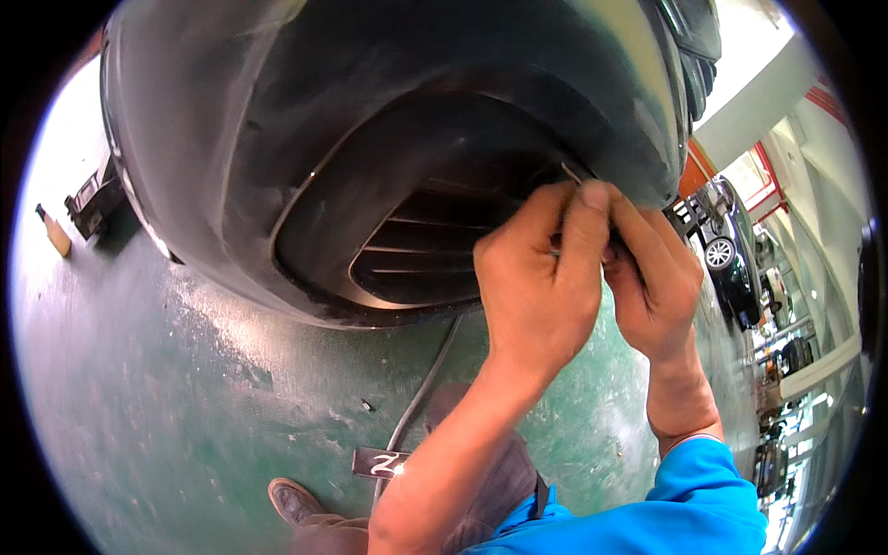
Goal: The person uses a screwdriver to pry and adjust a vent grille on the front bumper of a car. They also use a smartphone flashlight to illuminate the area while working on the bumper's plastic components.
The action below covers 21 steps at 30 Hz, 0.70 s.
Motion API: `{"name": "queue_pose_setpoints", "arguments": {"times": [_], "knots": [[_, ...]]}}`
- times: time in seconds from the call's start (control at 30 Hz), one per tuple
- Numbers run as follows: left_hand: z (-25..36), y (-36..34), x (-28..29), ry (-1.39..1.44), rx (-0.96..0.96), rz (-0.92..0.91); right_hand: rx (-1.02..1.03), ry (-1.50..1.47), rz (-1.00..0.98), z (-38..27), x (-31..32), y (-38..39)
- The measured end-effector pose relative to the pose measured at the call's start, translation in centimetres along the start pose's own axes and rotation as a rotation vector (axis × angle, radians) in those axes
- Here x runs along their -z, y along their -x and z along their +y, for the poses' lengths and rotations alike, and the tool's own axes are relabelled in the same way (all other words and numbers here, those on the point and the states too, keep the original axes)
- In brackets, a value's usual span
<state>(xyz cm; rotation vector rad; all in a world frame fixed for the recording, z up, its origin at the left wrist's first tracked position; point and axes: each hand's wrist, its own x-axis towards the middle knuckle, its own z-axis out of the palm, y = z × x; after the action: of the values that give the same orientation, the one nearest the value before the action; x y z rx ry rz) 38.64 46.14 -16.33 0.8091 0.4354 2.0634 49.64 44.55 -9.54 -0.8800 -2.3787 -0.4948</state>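
A dark grey car bumper (305, 83) fills the upper middle, with a slatted black vent (425, 242) set into its recess. At the right end of that recess my left hand (546, 277) is closed, thumb and fingers pinched together. A thin, pale, pointed strip (573, 174) sticks out above the fingertips, close to the bumper's edge. My right hand (653, 277) is closed too, its fingers curled against the left thumb. Whatever lies between the two hands is hidden by the fingers.
Below is a worn green floor (231, 398). A grey hose (427, 384) runs across it past a dark plate (377, 462) by my shoe (294, 501). A bottle (54, 233) and a black object (96, 200) are at far left. Parked cars (726, 254) stand at right.
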Motion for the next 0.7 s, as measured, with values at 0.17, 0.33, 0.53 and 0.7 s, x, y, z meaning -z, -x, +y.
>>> {"name": "queue_pose_setpoints", "arguments": {"times": [0.17, 0.33, 0.53, 0.7], "knots": [[1.2, 0.9, 1.6, 0.029, -0.021, 0.075, 0.061, -0.226, 0.045, 0.7, 0.4, -0.3], [1.2, 1.0, 2.8, 0.152, 0.007, 0.186, -0.112, -0.05, 0.244, -0.4, -1.0, -4.0], [0.4, 1.2, 2.4, 0.181, 0.1, 0.043, -0.32, -0.055, 0.258, -1.2, -1.4, -5.6], [0.5, 1.4, 3.1, 0.14, 0.206, -0.078, -0.455, -0.058, 0.198, -2.0, -0.4, -6.2]]}}
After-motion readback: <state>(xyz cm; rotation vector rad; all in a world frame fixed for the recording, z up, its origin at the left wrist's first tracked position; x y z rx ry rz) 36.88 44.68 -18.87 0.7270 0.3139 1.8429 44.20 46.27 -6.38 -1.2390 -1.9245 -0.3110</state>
